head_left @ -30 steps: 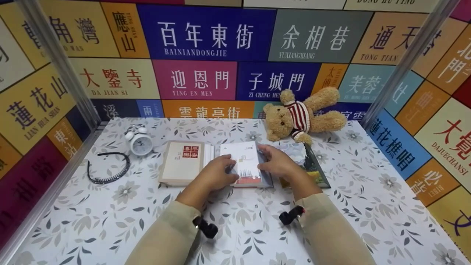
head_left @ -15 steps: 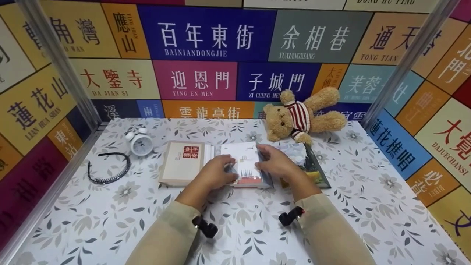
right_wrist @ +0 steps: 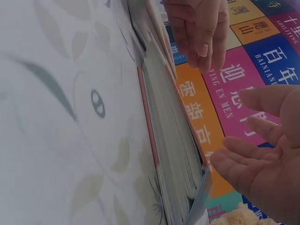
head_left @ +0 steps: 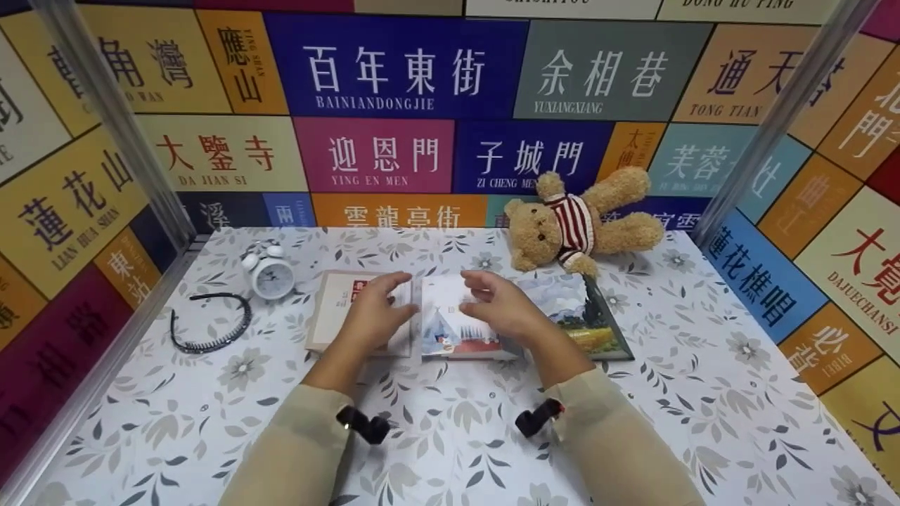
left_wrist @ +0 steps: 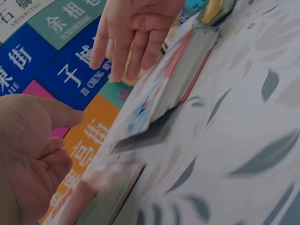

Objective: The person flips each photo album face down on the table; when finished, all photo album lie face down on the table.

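My left hand (head_left: 371, 309) is over the right part of a beige book (head_left: 330, 316) with red characters, hiding much of its cover. My right hand (head_left: 500, 303) hovers above the right side of a white illustrated book (head_left: 444, 323), its fingers loosely bent and pointing inward. Both hands hold nothing; the left wrist view shows a gap between the left hand (left_wrist: 33, 150) and the books. That white book lies closed, its page block (right_wrist: 168, 126) facing the right wrist camera. To its right, partly behind my right wrist, is a book with a painted landscape cover (head_left: 598, 316).
A teddy bear (head_left: 573, 221) in a striped top lies at the back right. On the left stand a white alarm clock (head_left: 268, 273) and a black toothed headband (head_left: 211, 344). Printed wall panels (head_left: 394, 63) close off the back and sides of the flowered tabletop (head_left: 450, 436).
Both hands have let go of the white illustrated book's sides. The left hand has moved left over the beige book; the right has lifted and shifted slightly left.
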Action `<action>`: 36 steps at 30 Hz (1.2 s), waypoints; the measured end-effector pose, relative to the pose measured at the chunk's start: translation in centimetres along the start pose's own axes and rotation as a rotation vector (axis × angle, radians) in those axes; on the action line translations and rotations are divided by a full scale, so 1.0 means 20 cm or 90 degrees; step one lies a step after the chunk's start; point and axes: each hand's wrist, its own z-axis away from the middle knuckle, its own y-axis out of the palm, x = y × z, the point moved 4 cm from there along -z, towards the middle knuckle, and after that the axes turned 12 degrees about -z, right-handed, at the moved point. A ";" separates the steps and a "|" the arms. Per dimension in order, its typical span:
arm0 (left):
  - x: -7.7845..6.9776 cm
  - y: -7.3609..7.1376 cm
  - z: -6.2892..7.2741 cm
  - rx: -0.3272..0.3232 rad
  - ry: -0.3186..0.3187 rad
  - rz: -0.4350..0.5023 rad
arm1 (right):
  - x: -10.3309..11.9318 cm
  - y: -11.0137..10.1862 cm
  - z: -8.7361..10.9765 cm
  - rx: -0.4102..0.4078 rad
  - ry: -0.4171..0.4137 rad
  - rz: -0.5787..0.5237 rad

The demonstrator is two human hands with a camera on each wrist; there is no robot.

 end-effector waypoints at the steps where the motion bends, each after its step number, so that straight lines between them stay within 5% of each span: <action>1: 0.02 -0.02 0.00 -0.008 -0.002 0.001 | 0.01 0.03 -0.01 0.003 -0.005 -0.005; 19: 0.39 -0.36 0.06 -0.040 -0.071 0.043 | 0.08 0.52 -0.22 0.008 -0.045 -0.079; 30: 0.50 -0.37 0.06 0.022 -0.197 0.073 | 0.00 0.63 -0.23 0.035 -0.048 -0.080; 36: 0.52 -0.34 0.05 0.056 -0.201 0.044 | -0.01 0.64 -0.22 0.051 -0.039 -0.071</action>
